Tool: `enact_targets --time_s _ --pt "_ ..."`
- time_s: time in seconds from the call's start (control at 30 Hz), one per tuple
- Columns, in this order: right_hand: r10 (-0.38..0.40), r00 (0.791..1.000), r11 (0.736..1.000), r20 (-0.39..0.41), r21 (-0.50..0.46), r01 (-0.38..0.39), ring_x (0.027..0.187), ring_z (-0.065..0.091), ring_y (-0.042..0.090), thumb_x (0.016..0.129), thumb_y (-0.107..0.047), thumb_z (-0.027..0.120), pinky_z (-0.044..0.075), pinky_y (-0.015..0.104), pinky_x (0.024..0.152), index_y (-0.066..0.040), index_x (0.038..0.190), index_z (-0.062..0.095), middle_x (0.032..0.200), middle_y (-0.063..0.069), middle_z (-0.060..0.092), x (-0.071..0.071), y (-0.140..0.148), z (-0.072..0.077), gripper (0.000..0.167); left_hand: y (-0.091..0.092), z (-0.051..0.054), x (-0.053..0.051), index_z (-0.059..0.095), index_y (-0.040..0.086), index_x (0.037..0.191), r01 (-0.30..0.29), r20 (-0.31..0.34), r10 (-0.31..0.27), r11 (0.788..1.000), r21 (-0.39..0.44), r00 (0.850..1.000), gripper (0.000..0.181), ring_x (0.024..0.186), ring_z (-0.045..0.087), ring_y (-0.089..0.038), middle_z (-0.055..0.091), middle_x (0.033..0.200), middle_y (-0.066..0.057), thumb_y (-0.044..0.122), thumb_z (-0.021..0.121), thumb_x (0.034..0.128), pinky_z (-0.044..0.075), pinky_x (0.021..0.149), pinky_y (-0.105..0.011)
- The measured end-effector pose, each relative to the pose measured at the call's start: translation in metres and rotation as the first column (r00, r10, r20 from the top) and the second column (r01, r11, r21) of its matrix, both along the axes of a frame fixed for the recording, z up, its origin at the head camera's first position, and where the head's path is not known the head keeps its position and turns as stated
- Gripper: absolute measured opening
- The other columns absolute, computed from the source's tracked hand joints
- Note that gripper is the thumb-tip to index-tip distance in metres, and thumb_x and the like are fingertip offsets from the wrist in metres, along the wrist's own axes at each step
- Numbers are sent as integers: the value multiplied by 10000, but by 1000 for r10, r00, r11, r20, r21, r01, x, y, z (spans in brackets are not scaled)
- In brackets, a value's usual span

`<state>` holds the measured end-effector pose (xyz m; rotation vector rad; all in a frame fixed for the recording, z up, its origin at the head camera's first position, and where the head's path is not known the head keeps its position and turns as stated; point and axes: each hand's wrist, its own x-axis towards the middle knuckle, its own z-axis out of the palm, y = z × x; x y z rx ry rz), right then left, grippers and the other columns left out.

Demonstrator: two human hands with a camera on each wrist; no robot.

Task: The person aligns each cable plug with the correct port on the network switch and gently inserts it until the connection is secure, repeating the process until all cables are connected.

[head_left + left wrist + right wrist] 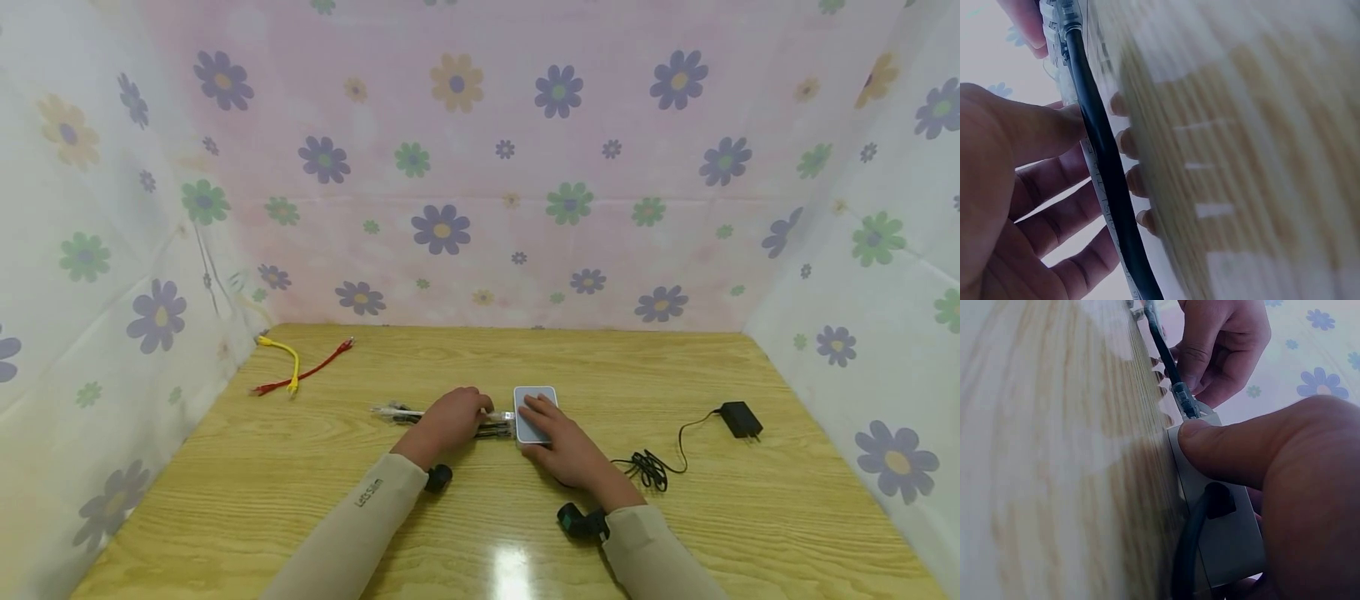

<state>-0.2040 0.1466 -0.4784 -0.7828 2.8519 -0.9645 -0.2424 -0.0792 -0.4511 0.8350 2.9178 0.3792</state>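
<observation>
A small white network switch point(530, 432) with a grey top lies flat on the wooden table. My right hand point(566, 447) holds it, fingers across the top and thumb point(1210, 440) on the near side. My left hand point(448, 423) is just left of the switch, pinching a pale network cable point(401, 412) near its clear plug. Alongside run several dark network cables point(491, 432), their plugs at the switch's left side. In the left wrist view, a black cable point(1100, 134) partly hides the pinched one. How deep the pinched plug sits cannot be made out.
A black cord point(1192, 544) enters the switch's near side; its coiled part point(649, 470) leads to a black power adapter point(742, 419) at right. Yellow point(294, 354) and red point(318, 367) network cables cross at the back left. Flowered cloth walls point(480, 167) surround the table.
</observation>
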Motion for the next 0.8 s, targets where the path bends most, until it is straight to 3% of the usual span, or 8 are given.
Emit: enact_targets --time_s 0.8 --pt "-2 1000 1000 -1 0 2 1481 217 330 942 -270 640 340 561 1105 -129 1475 429 1583 64 303 1 0 1 590 -4 -3 3 698 124 1133 3 8 -3 999 49 1000 207 987 633 -200 666 1057 -39 155 545 997 525 882 -370"
